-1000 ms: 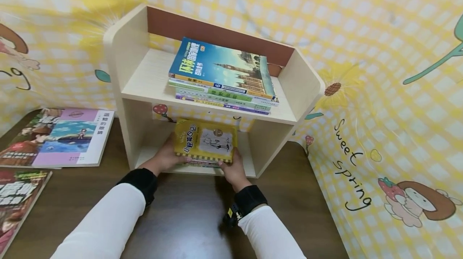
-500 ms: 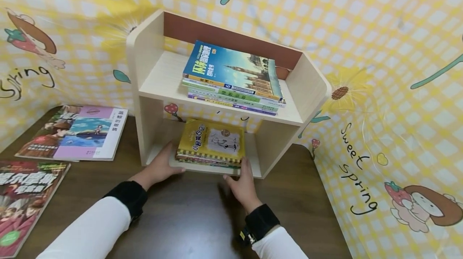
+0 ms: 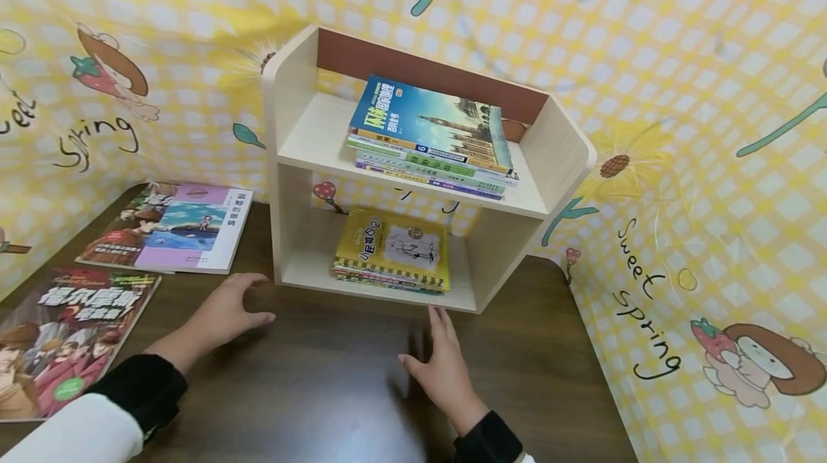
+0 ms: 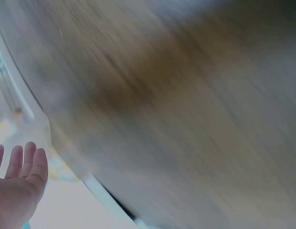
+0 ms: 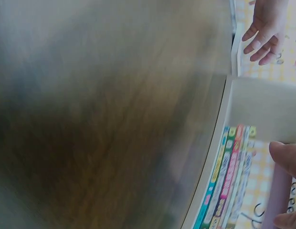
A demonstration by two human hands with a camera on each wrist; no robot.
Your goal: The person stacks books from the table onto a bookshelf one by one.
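Dark wood of the table (image 3: 336,391) carries both hands, each empty with fingers loosely straight: the left hand (image 3: 226,312) near the shelf's left foot, the right hand (image 3: 442,370) just before its front edge. Both wrist views are badly blurred. Beyond, the yellow book (image 3: 395,248) tops a stack in the lower compartment of the shelf (image 3: 291,111); lower spines there are barely visible.

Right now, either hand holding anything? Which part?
Nothing is held. Left hand and right hand are both open over the table, clear of the yellow book.
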